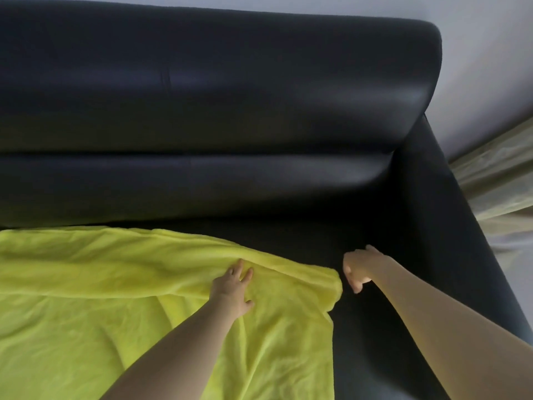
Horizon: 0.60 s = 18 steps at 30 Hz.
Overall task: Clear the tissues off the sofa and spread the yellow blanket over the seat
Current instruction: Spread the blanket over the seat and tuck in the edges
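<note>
The yellow blanket [115,298] lies over the left and middle of the black sofa seat [375,327], wrinkled, with a long fold along its back edge. My left hand [235,290] presses flat on the blanket near that fold, fingers straight and spread. My right hand [357,269] sits right at the blanket's right back corner [336,280], over bare seat, with its fingers curled downward. No yellow fabric shows between those fingers, so I cannot tell whether they pinch the corner. No tissues are in view.
The sofa's black backrest [216,90] fills the top of the view, and its right armrest [450,215] runs down the right side. A pale wall [490,67] and a light curtain [499,174] lie beyond the armrest.
</note>
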{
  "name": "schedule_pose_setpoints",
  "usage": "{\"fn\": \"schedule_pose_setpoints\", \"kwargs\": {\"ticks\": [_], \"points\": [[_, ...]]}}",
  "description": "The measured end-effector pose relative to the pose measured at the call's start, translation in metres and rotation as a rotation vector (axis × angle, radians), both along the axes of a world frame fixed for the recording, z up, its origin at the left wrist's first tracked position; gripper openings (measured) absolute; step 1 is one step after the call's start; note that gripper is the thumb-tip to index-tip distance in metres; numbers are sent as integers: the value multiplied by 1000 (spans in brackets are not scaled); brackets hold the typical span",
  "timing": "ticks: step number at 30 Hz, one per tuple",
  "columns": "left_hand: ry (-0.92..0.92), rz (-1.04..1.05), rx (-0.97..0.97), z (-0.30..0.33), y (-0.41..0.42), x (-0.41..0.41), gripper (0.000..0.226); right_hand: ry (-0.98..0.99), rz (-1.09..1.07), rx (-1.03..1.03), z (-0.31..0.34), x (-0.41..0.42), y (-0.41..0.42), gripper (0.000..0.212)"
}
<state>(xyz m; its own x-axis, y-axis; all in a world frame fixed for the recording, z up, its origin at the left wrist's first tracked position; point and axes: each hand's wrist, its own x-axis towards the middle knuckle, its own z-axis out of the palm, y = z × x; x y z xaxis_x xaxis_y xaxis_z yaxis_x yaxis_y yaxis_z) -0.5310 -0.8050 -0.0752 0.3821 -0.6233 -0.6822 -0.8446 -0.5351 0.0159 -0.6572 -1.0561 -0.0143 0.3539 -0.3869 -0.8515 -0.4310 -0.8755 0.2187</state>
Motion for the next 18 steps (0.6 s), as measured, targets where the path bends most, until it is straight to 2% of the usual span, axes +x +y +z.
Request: {"fn": "schedule_pose_setpoints", "kwargs": {"ticks": [3, 5, 7, 10, 14, 15, 18], "points": [[8, 32, 17, 2, -3, -2, 81, -134, -148, -32, 3, -11, -13, 27], [8, 37, 27, 2, -4, -3, 83, -239, -240, 9, 1, -15, -14, 25], [4, 36, 39, 2, -5, -4, 86, -334, -330, 18, -8, -19, -7, 30], [-8, 30, 51, 2, -10, -5, 88, -454, -593, 34, -28, -25, 9, 48], [-11, 21, 58, 1, -16, -4, 87, -375, -735, 103, -53, -32, 35, 57], [-6, 26, 62, 2, -16, -5, 87, -368, -756, 108, -57, -34, 40, 51], [0, 41, 60, 0, -14, -5, 89, -362, -728, 143, -65, -33, 49, 13]]}}
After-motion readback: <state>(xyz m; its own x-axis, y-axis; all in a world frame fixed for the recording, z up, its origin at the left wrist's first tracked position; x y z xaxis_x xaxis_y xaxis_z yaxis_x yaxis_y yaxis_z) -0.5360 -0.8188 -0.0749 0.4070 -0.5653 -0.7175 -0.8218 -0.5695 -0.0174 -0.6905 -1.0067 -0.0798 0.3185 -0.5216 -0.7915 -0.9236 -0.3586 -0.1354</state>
